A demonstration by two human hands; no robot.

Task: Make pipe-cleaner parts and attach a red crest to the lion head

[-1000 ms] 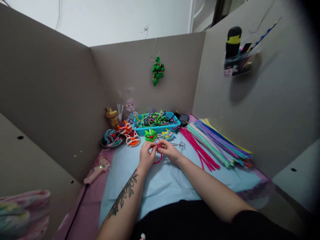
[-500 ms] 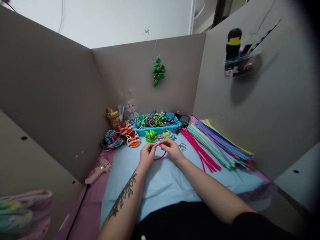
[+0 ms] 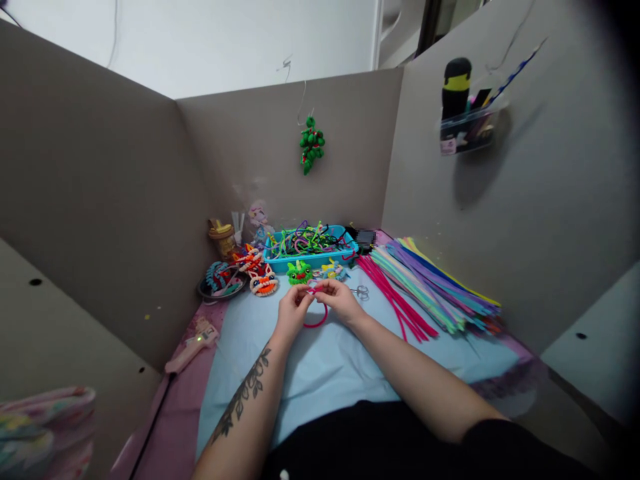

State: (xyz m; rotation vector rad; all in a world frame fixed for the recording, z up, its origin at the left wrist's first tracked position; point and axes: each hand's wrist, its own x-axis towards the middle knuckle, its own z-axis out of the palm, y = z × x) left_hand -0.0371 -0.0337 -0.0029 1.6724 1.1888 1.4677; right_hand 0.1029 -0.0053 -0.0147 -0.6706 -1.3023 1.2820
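A bright pink pipe cleaner (image 3: 320, 321) is pinched between my two hands, its loose part hanging down in a curve below them. My left hand (image 3: 294, 308) grips it from one side, fingers closed. From the other side my right hand (image 3: 339, 301) pinches it too, its fingertips nearly meeting those of the left. The exact twist between the fingertips is too small to make out. Just behind the hands sit a green animal face of pipe cleaners (image 3: 300, 273) and a yellow and blue piece (image 3: 333, 270). Scissors (image 3: 361, 292) lie right of my right hand.
A blue basket (image 3: 310, 263) of pipe cleaner offcuts stands at the back. Pink pipe cleaners (image 3: 400, 300) and a multicoloured bundle (image 3: 440, 287) lie at the right. On the left are an orange and white face (image 3: 263, 283), a dark bowl (image 3: 203, 288) and a pink glue gun (image 3: 193, 350).
Both hands have drawn slightly closer together on the pink pipe cleaner, and its hanging loop has shifted shape. The whole view has turned a little, so everything sits slightly further left.
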